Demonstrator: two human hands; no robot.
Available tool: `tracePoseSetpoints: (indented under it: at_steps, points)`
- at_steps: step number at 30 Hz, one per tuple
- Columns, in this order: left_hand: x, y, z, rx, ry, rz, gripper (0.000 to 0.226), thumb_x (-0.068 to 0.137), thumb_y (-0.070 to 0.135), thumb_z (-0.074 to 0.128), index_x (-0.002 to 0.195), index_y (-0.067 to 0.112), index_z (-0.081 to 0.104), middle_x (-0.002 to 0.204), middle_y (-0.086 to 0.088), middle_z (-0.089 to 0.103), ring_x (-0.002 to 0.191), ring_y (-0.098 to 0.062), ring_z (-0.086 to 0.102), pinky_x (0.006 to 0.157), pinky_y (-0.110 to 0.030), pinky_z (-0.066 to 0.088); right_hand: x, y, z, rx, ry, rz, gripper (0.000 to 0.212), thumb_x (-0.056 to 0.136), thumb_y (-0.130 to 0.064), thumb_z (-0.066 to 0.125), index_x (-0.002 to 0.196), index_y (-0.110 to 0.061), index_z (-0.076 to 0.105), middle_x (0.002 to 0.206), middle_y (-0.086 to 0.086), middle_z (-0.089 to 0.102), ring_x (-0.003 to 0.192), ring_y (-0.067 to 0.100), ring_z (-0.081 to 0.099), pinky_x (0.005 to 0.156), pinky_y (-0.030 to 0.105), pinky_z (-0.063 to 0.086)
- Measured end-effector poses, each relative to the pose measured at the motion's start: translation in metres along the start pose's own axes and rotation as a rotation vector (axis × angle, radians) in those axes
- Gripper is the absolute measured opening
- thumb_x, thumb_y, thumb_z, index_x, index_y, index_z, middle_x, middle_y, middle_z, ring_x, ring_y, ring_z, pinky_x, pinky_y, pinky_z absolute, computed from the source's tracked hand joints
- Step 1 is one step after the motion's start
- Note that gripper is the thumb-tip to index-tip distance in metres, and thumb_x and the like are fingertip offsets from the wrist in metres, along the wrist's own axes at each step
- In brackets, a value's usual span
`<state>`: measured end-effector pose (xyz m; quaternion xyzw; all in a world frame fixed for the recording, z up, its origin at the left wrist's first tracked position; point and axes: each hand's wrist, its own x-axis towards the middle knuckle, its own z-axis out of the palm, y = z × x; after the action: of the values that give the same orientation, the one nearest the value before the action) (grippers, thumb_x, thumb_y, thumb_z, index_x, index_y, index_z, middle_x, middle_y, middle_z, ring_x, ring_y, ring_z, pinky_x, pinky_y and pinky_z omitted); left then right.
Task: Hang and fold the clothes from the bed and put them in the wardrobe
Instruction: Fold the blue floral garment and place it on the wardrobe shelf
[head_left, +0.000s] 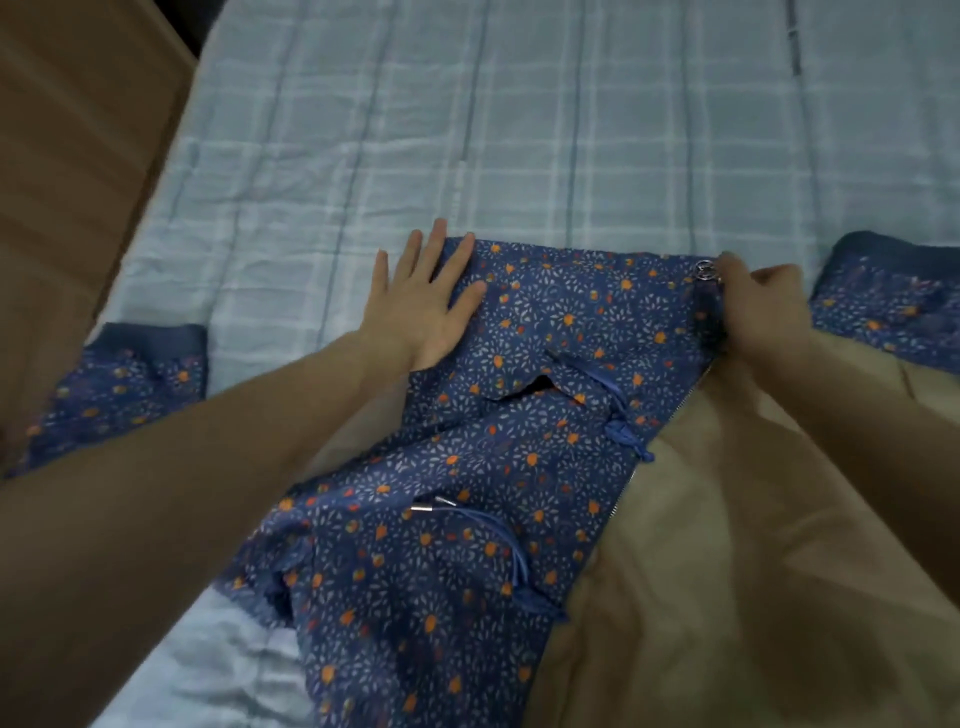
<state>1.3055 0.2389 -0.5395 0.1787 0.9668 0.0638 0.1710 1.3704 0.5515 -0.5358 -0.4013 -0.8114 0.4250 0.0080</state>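
Garment: blue floral jacket (519, 364) with orange and white print, laid out on the bed (571, 130), one front panel turned open so the tan lining (727, 519) shows.
Left hand (423, 301): flat, fingers spread, palm down on the far left corner of the printed panel. Grip released, pressing only, nothing grasped.
Right hand (763, 306): grip pinched on the jacket's far edge, at the top of the zipper. Blurred, so exact finger placement unclear.
Snap (705, 270): round metal snap, just left of the right grip, touching the edge it pinches.
Zipper (660, 426): runs from the right grip back toward the person, along the line between print and lining.
Drawcords (618, 410): blue cords lie on the print between the two hands and nearer the person; one has a metal tip (423, 506).
Sleeves: left cuff (150, 338) well to the left of the left hand, nearer the bed edge; right cuff (893, 254) just right of the right grip. Both have plain blue bands.
Bed cover: pale blue checked, wrinkled, bare beyond both hands.
Floor (67, 156): brown, left of the bed.
Wardrobe: not in view.
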Motion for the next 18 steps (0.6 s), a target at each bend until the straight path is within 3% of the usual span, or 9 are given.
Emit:
tracePoseSetpoints:
  at_steps: [2,4,7,9,11,13,14,16,18]
  points:
    - [-0.037,0.003,-0.005,-0.165,0.181,0.104,0.059,0.101,0.052,0.020,0.155,0.031,0.009,0.163,0.003,-0.004,0.150,-0.019,-0.002,0.119,-0.045,-0.002,-0.040,0.004,-0.017,-0.113,0.015,-0.204,0.055,0.088,-0.041,0.059,0.127,-0.006,0.043,0.113,0.017,0.054,0.102,0.028,0.053,0.090,0.038,0.039]
    - [-0.088,0.006,-0.005,-0.257,0.290,0.195,0.057,0.101,0.043,0.031,0.152,0.019,0.026,0.160,-0.006,0.015,0.147,-0.024,0.017,0.118,-0.044,0.010,-0.103,0.015,-0.026,-0.258,0.010,-0.508,0.047,0.087,-0.023,0.059,0.128,-0.005,0.045,0.118,0.019,0.053,0.107,0.031,0.050,0.093,0.039,0.035]
    - [-0.180,0.013,0.010,-0.243,0.460,0.237,0.035,0.094,0.028,0.049,0.125,0.010,0.052,0.123,-0.008,0.046,0.111,-0.030,0.048,0.095,-0.042,0.037,-0.209,0.041,-0.018,-0.312,-0.336,-0.770,0.031,0.081,-0.018,0.052,0.112,-0.016,0.057,0.102,0.005,0.055,0.088,0.021,0.053,0.081,0.037,0.044]
    - [-0.247,0.021,0.029,-0.237,0.448,0.260,0.019,0.090,0.025,0.052,0.106,0.014,0.052,0.103,-0.005,0.048,0.091,-0.028,0.050,0.078,-0.040,0.038,-0.261,0.067,-0.001,-0.364,-0.530,-0.871,0.024,0.080,-0.020,0.048,0.102,-0.022,0.057,0.096,-0.001,0.055,0.081,0.020,0.055,0.070,0.037,0.048]
    - [-0.313,0.029,0.051,-0.292,0.308,0.291,0.012,0.092,0.030,0.050,0.094,0.019,0.048,0.088,0.000,0.049,0.077,-0.023,0.051,0.067,-0.036,0.039,-0.299,0.088,0.014,-0.426,-0.609,-0.921,0.024,0.076,-0.019,0.048,0.099,-0.024,0.054,0.094,-0.002,0.054,0.082,0.022,0.057,0.066,0.039,0.049]
    - [-0.372,0.039,0.073,-0.336,0.199,0.243,0.019,0.086,0.038,0.057,0.085,0.021,0.048,0.081,0.009,0.045,0.068,-0.017,0.049,0.060,-0.029,0.037,-0.324,0.102,0.023,-0.459,-0.594,-0.841,0.022,0.076,-0.012,0.052,0.097,-0.019,0.053,0.091,0.001,0.054,0.083,0.025,0.057,0.066,0.038,0.047]
    - [-0.397,0.044,0.084,-0.341,0.178,0.185,0.023,0.079,0.040,0.063,0.083,0.022,0.049,0.082,0.011,0.044,0.068,-0.014,0.049,0.059,-0.026,0.036,-0.333,0.107,0.026,-0.415,-0.572,-0.710,0.018,0.080,-0.011,0.053,0.097,-0.016,0.052,0.089,0.002,0.053,0.083,0.026,0.057,0.066,0.036,0.044]
    - [-0.436,0.052,0.107,-0.363,0.164,0.021,0.037,0.066,0.044,0.070,0.091,0.024,0.050,0.092,0.012,0.046,0.077,-0.011,0.051,0.065,-0.024,0.039,-0.347,0.112,0.030,-0.369,-0.519,-0.426,0.019,0.087,-0.022,0.055,0.102,-0.013,0.047,0.091,0.002,0.053,0.083,0.024,0.056,0.070,0.033,0.041]
    - [-0.457,0.056,0.128,-0.472,0.201,-0.163,0.051,0.064,0.044,0.071,0.105,0.026,0.046,0.105,0.010,0.045,0.091,-0.012,0.053,0.076,-0.026,0.045,-0.353,0.117,0.038,-0.349,-0.461,-0.316,0.035,0.086,-0.038,0.059,0.103,-0.011,0.045,0.089,0.003,0.059,0.081,0.023,0.060,0.070,0.033,0.047]
